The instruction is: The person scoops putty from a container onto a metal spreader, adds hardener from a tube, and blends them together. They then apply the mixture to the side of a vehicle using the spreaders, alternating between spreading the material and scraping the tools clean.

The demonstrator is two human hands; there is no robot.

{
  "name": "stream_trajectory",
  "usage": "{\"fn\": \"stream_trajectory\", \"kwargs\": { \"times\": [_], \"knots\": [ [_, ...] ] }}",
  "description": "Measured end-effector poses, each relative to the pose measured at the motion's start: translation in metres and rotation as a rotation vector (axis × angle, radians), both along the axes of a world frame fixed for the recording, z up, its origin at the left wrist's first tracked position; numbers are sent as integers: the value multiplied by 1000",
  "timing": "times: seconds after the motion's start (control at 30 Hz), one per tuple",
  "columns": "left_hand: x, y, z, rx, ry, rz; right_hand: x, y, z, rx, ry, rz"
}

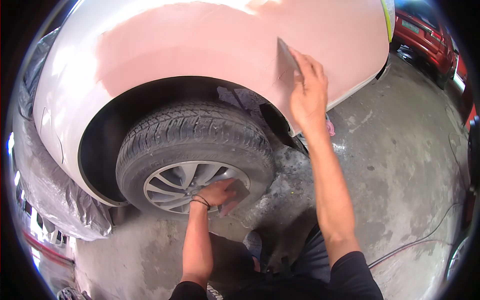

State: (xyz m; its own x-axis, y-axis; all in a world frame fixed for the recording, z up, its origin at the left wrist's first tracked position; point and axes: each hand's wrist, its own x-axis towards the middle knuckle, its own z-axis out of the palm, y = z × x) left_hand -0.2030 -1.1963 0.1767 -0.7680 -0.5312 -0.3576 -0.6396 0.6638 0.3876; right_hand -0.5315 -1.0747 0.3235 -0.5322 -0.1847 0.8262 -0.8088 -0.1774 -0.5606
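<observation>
My right hand grips a thin grey putty spreader, its edge against or very near the car's fender. A broad pink filler-like layer covers much of that panel, with white paint around it at the left. Lower down, in front of the wheel, my left hand is closed on a flat putty board with reddish-pink smears. Its fingers are partly hidden. A dark band circles the left wrist. The tyre stands inside the wheel arch, above the spoked rim.
Grey plastic sheeting hangs at the left. A stained concrete floor stretches to the right, where a cable lies. A red vehicle stands at the back right. One of my shoes shows below.
</observation>
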Motion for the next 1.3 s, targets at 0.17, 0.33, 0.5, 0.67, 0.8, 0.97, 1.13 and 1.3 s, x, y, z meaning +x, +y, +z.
{"fn": "stream_trajectory", "kwargs": {
  "times": [0.17, 0.33, 0.5, 0.67, 0.8, 0.97, 1.13, 1.3],
  "knots": [
    [9, -3, -11, -54, -14, 12, 81, -15, -25, -65, -23, -79],
    [2, -2, -16, 18, 21, 10, 146, -31, -61, -32, 10, -122],
    [-16, 9, -4, 39, 47, -7, 111, 2, -69, -66, -10, -63],
    [-26, 7, 1, 46, 18, -62, -9, 29, -29, -150, -235, 24],
    [-35, -7, -21, 41, 60, -139, -48, 20, -24, -111, -373, 65],
    [-46, -8, -25, 19, 70, -163, -51, 10, -27, -80, -237, 50],
    [-46, -8, -20, 12, 74, -153, -37, 7, -34, -49, -182, 47],
    [-38, -3, -10, 64, 71, -111, 6, 2, -61, -65, -74, -30]
  ]
}}
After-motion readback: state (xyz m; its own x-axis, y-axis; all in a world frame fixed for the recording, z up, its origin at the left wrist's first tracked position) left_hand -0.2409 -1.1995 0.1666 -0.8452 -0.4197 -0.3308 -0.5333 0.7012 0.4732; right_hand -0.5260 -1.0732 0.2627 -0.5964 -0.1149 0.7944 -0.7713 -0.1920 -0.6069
